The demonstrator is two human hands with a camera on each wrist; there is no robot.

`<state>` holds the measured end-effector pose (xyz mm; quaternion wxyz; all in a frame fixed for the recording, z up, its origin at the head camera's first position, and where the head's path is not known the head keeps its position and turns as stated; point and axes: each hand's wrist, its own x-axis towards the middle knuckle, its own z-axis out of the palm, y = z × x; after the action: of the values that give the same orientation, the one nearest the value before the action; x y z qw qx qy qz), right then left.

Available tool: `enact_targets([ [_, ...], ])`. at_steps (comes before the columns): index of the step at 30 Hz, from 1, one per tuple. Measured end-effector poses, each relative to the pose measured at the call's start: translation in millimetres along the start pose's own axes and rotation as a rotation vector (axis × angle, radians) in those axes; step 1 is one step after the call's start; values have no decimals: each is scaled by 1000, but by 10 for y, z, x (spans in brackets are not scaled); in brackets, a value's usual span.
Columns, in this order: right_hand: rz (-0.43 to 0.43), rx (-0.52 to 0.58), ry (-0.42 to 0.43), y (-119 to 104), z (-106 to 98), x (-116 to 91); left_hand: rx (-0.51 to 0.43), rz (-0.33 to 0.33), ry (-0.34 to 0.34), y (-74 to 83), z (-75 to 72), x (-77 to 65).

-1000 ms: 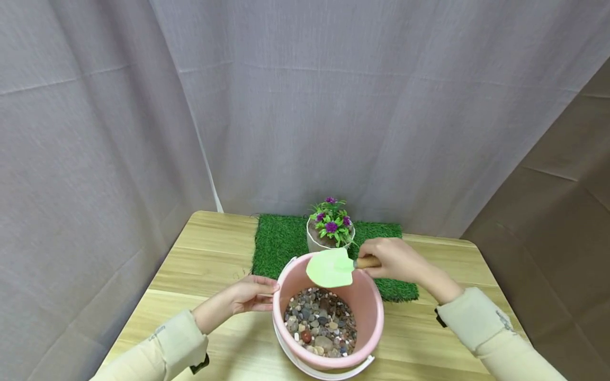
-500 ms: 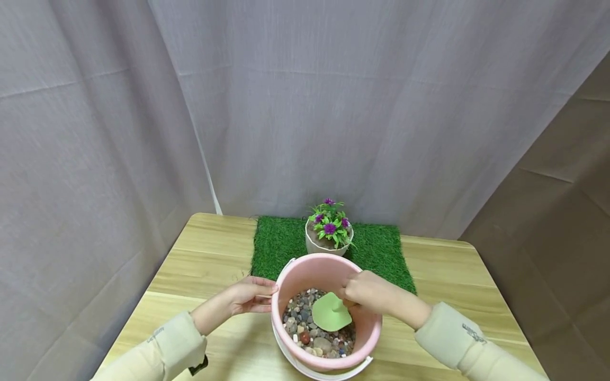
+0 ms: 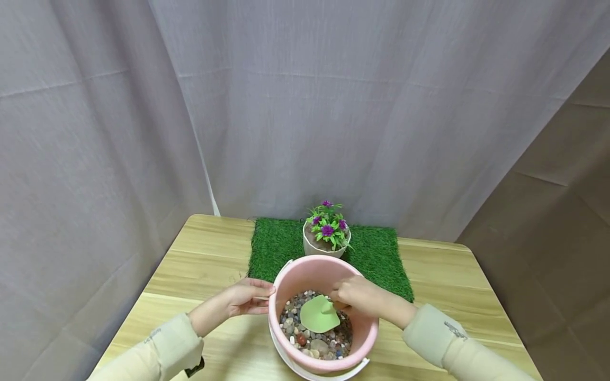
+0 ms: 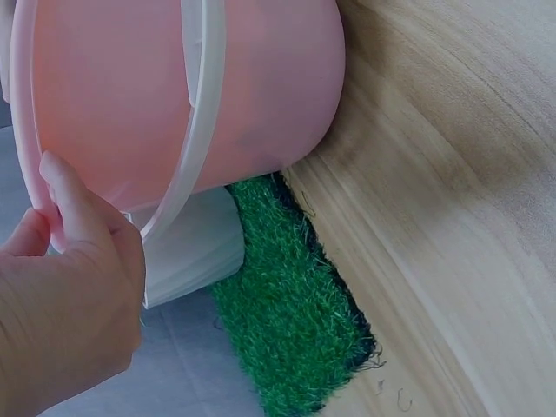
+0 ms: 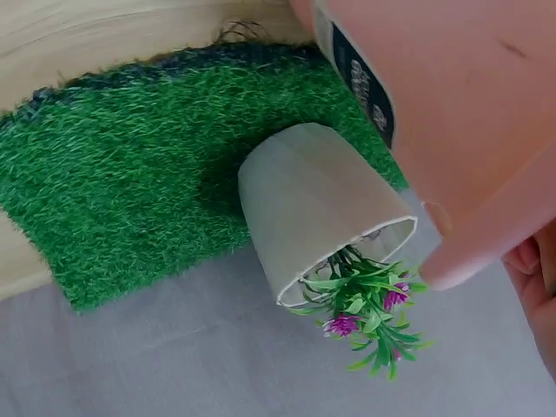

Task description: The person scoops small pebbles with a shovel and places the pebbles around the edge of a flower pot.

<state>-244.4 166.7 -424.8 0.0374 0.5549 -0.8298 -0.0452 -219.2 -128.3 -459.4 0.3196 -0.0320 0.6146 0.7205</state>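
A pink bucket [image 3: 312,270] with a white handle stands on the table, with mixed pebbles [image 3: 293,317] across its bottom. My left hand [image 3: 245,296] pinches the bucket's left rim between thumb and fingers; the left wrist view shows this hand [image 4: 74,278] at the rim from outside. Reaching over the right side of the rim, my right hand [image 3: 355,293] grips a garden trowel [image 3: 316,315]. Its light green blade lies low inside the bucket, over the pebbles. The trowel's handle is hidden by the hand.
Just behind the bucket, a white pot [image 3: 316,248] of purple flowers [image 3: 327,230] stands on a green turf mat [image 3: 271,248]. The wooden table [image 3: 205,254] extends to both sides. Grey curtains [image 3: 305,132] hang behind it.
My right hand has lowered the trowel from above the far rim into the bucket, down to the pebbles, then shifted it slightly left. My left hand keeps its hold on the rim.
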Motion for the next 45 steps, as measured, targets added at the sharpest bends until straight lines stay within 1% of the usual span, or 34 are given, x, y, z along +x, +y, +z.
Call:
enact_targets([
  [1, 16, 22, -4, 2, 19, 11, 1, 2, -1, 3, -8, -5],
  [3, 62, 108, -26, -7, 43, 22, 1, 5, -4, 5, -16, -12],
  [6, 98, 218, -41, -31, 109, 28, -4, 2, -4, -2, -9, -16],
  [7, 105, 239, -43, -43, 126, 30, -4, 1, -5, -5, -4, -18],
  [11, 112, 265, -28, -74, 146, 36, 0, 1, -3, -14, 9, -1],
  [14, 108, 289, -23, -41, 148, 33, -5, 5, 7, -9, 1, 4],
  [19, 107, 395, -29, 33, 163, 7, -8, -5, 13, -3, -3, -17],
  [24, 99, 498, 11, 76, 145, 15, -7, -7, 10, 0, 6, -15],
  [26, 105, 523, 24, 88, 135, 23, -11, -4, 12, 7, 9, -4],
  [28, 120, 548, 16, 93, 127, 24, -13, -2, 15, 11, 11, -1],
  [35, 120, 633, 6, 121, 144, 1, -1, -16, 18, -2, 11, -11],
  [41, 138, 715, 9, 178, 122, -23, -7, -2, 4, -5, 8, -11],
  [45, 142, 743, 18, 213, 93, -41, -11, 10, 5, 2, 5, -4],
])
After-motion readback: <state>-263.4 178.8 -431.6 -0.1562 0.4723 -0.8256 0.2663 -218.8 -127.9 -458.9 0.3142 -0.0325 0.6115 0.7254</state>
